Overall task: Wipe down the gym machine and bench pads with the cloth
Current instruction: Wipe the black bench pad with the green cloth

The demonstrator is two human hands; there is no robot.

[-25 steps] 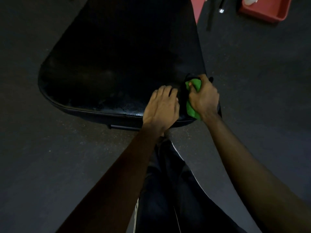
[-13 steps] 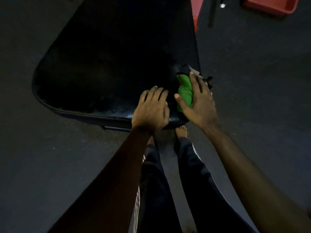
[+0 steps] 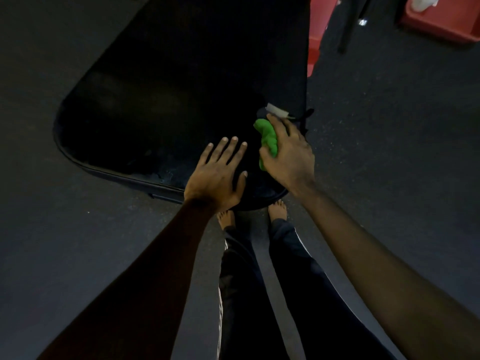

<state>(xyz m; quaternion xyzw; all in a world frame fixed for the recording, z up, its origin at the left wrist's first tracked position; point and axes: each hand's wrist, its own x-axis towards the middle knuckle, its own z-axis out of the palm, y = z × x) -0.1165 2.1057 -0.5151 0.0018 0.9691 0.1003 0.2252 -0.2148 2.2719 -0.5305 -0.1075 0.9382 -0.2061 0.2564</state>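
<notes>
A wide black bench pad [image 3: 166, 100] fills the upper middle of the view, its near edge worn and scuffed. My left hand [image 3: 218, 175] rests flat on the pad's near edge, fingers straight and spread. Just to its right, my right hand [image 3: 288, 154] grips a bunched green cloth [image 3: 267, 137] against the pad's right near corner. A small white tag and dark fabric stick out beyond the fingertips. Most of the cloth is hidden under the hand.
Dark rubber floor [image 3: 389, 165] surrounds the bench. A red frame part [image 3: 317, 29] stands behind the pad's right side, and a red tray [image 3: 441, 22] sits at the top right. My bare feet [image 3: 278, 211] stand under the pad's near edge.
My right hand has opened from a fist and then closed round the cloth again, shifting slightly away along the pad's right edge. My left hand's fingers have straightened and spread flat.
</notes>
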